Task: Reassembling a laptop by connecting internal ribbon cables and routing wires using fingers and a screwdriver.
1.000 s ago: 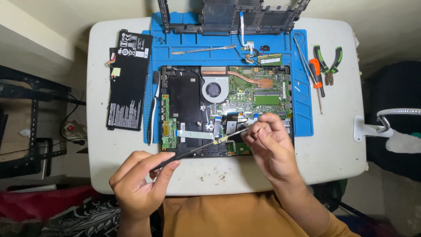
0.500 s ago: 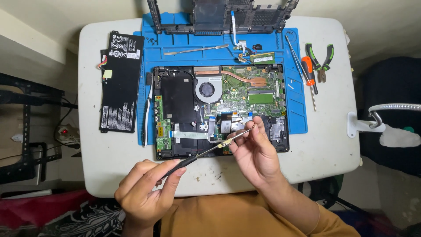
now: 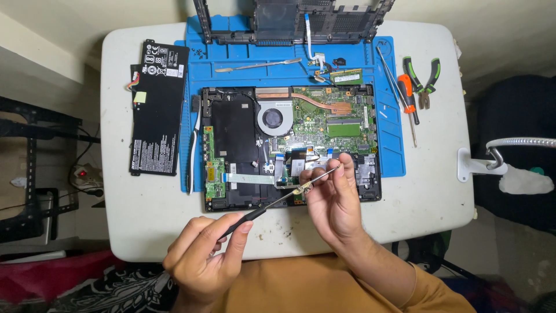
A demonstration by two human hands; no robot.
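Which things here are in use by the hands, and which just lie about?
In use: left hand, right hand, black-handled screwdriver, small part at its tip, opened laptop.
Lying about: battery pack, pliers, orange screwdriver, metal spudger.

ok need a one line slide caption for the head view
Left hand holds a screwdriver, right hand pinches a small part at its tip, above an opened laptop on a blue mat.

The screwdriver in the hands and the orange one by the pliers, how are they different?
The held screwdriver has a black handle; the orange screwdriver has an orange and black one. The held one is lifted over the laptop, left hand on its handle and right hand near its tip; the orange one lies untouched on the table beside the pliers. Both have thin metal shafts.
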